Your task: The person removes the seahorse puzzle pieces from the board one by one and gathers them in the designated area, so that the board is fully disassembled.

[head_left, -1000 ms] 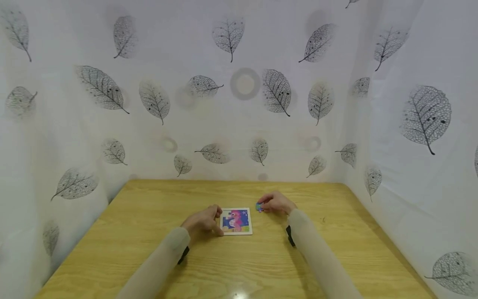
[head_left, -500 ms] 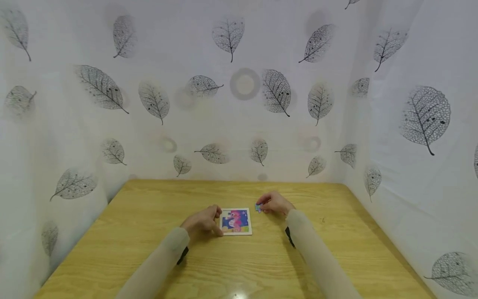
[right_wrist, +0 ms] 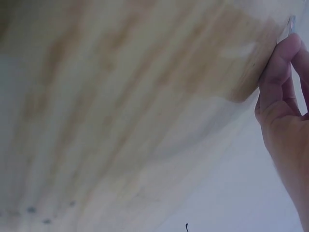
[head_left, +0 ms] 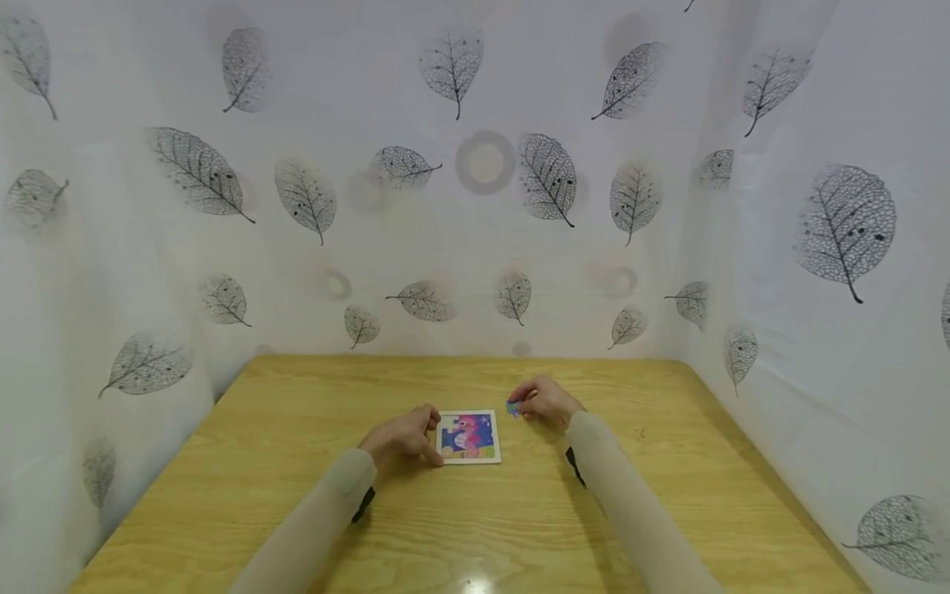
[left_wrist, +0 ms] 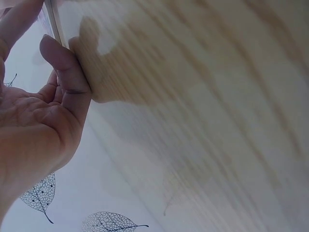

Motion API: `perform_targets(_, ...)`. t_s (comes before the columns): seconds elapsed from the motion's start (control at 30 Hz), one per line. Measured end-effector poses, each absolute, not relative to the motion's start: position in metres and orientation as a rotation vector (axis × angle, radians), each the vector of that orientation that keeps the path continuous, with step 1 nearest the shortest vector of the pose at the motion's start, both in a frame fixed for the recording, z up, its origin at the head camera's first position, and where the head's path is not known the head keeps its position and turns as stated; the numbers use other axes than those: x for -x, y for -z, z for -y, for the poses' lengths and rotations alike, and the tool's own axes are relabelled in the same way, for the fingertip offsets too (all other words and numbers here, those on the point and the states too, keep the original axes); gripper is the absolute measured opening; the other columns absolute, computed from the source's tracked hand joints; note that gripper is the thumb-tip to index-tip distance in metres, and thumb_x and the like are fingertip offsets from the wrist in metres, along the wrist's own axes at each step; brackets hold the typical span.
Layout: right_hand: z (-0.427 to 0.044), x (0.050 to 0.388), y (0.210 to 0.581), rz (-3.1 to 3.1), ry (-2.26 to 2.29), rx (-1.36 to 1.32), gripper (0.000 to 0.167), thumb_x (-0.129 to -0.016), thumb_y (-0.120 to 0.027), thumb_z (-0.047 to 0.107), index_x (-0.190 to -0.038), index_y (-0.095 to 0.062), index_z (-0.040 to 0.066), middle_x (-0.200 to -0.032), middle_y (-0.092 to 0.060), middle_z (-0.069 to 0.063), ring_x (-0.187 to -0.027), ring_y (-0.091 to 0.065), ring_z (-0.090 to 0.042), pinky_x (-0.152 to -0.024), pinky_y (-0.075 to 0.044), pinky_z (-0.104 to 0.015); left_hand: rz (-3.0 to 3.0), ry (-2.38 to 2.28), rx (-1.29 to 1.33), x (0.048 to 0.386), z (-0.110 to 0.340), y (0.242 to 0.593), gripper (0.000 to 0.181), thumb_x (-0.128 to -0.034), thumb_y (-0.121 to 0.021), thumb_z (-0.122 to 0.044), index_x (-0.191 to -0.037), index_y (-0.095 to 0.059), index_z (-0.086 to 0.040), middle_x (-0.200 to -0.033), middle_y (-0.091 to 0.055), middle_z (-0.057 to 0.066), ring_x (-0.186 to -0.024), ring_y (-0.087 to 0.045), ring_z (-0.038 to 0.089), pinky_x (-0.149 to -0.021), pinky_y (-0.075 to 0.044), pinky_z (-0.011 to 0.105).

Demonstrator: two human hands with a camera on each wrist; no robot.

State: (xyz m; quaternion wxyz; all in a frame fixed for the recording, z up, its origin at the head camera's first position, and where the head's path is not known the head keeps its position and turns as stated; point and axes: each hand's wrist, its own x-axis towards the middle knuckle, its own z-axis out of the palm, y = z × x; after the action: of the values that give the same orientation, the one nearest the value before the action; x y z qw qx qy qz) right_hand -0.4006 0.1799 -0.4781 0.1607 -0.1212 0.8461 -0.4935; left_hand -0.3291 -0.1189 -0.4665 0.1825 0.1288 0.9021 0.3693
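Observation:
A small white-framed jigsaw puzzle point(head_left: 475, 463) lies flat on the table, showing a pink seahorse point(head_left: 471, 432) on dark blue. Its upper left part is pale, without picture. Along its left side, my left hand point(head_left: 401, 432) holds the frame, a finger at the far corner and the thumb point(left_wrist: 63, 55) at the near one. To the right of the puzzle and apart from it, my right hand point(head_left: 547, 401) pinches a small blue-green puzzle piece point(head_left: 513, 407) between thumb and fingers. In the right wrist view only the edge of the piece point(right_wrist: 292, 23) shows.
The light wooden table point(head_left: 475, 528) reaches back to a white curtain point(head_left: 475, 239) printed with grey leaves, which also hangs at both sides. A dark band point(head_left: 575, 468) sits at the right wrist, another point(head_left: 364, 504) at the left.
The piece has turned a little between my right fingers, and the right hand has barely shifted. My left hand and the puzzle have stayed in place.

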Motion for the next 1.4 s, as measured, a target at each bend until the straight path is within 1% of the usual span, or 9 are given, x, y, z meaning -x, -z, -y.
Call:
perform_targets(0.13,-0.177,0.402,0.477,-2.416,1.412,0.348,0.019,-0.092,-0.06,-0.006,-0.109,-0.069,-0.005,-0.101,-0.065,-0.017,-0.078,-0.062,-0.016,-0.067,-0.054,-0.025,-2.546,-1.048,-0.363,0.33,0.121,0.466,0.068,-0.0704,-0.087,-0.01,-0.124,-0.047,-0.002,-0.118,-0.049,0.012,-0.105,-0.047,0.025,-0.102,-0.04,0.047)
perform_targets(0.3,-0.174,0.403,0.476,-2.413,1.419,0.335,0.019,-0.091,-0.06,-0.007,-0.108,-0.069,-0.006,-0.1,-0.066,-0.016,-0.078,-0.062,-0.016,-0.066,-0.053,-0.025,-2.557,-1.032,-0.368,0.33,0.123,0.465,0.067,-0.0703,-0.087,-0.01,-0.123,-0.048,-0.002,-0.116,-0.049,0.011,-0.102,-0.046,0.024,-0.101,-0.04,0.046)
perform_targets(0.5,-0.171,0.405,0.474,-2.426,1.412,0.337,0.019,-0.09,-0.06,-0.008,-0.107,-0.069,-0.007,-0.1,-0.066,-0.016,-0.08,-0.063,-0.017,-0.068,-0.055,-0.026,-2.554,-1.043,-0.37,0.331,0.125,0.463,0.067,-0.071,-0.087,-0.01,-0.125,-0.047,-0.002,-0.118,-0.049,0.012,-0.104,-0.047,0.025,-0.103,-0.04,0.046)
perform_targets(0.77,-0.172,0.407,0.471,-2.435,1.394,0.332,0.02,-0.092,-0.06,-0.006,-0.109,-0.069,-0.004,-0.105,-0.066,-0.016,-0.085,-0.065,-0.018,-0.071,-0.056,-0.027,-2.553,-1.046,-0.383,0.333,0.126,0.46,0.067,-0.0724,-0.086,-0.011,-0.126,-0.047,-0.002,-0.121,-0.049,0.013,-0.107,-0.048,0.025,-0.104,-0.04,0.047)
perform_targets(0.87,-0.174,0.406,0.471,-2.445,1.386,0.333,0.02,-0.092,-0.06,-0.006,-0.11,-0.069,-0.005,-0.106,-0.066,-0.017,-0.085,-0.064,-0.019,-0.071,-0.056,-0.027,-2.547,-1.065,-0.402,0.333,0.125,0.461,0.066,-0.0725,-0.086,-0.011,-0.125,-0.046,-0.002,-0.119,-0.048,0.013,-0.106,-0.047,0.026,-0.103,-0.04,0.047)
perform_targets(1.07,-0.177,0.4,0.475,-2.428,1.374,0.307,0.021,-0.092,-0.059,-0.007,-0.11,-0.068,-0.006,-0.105,-0.066,-0.016,-0.084,-0.063,-0.017,-0.071,-0.055,-0.025,-2.549,-1.045,-0.415,0.329,0.123,0.466,0.066,-0.0708,-0.087,-0.011,-0.123,-0.047,-0.002,-0.113,-0.049,0.011,-0.1,-0.047,0.025,-0.099,-0.041,0.045)
perform_targets(1.23,-0.179,0.396,0.478,-2.415,1.4,0.337,0.023,-0.09,-0.061,-0.006,-0.112,-0.066,-0.007,-0.104,-0.065,-0.016,-0.085,-0.064,-0.017,-0.074,-0.056,-0.026,-2.543,-1.056,-0.408,0.327,0.121,0.465,0.065,-0.0708,-0.086,-0.008,-0.123,-0.047,-0.001,-0.112,-0.048,0.011,-0.097,-0.045,0.024,-0.097,-0.041,0.044)
perform_targets(1.4,-0.18,0.398,0.477,-2.402,1.4,0.354,0.028,-0.087,-0.065,-0.006,-0.115,-0.064,-0.008,-0.106,-0.064,-0.017,-0.085,-0.064,-0.018,-0.076,-0.056,-0.028,-2.542,-1.054,-0.397,0.327,0.12,0.465,0.066,-0.0707,-0.086,-0.008,-0.123,-0.047,-0.001,-0.113,-0.048,0.011,-0.098,-0.045,0.024,-0.098,-0.041,0.045)
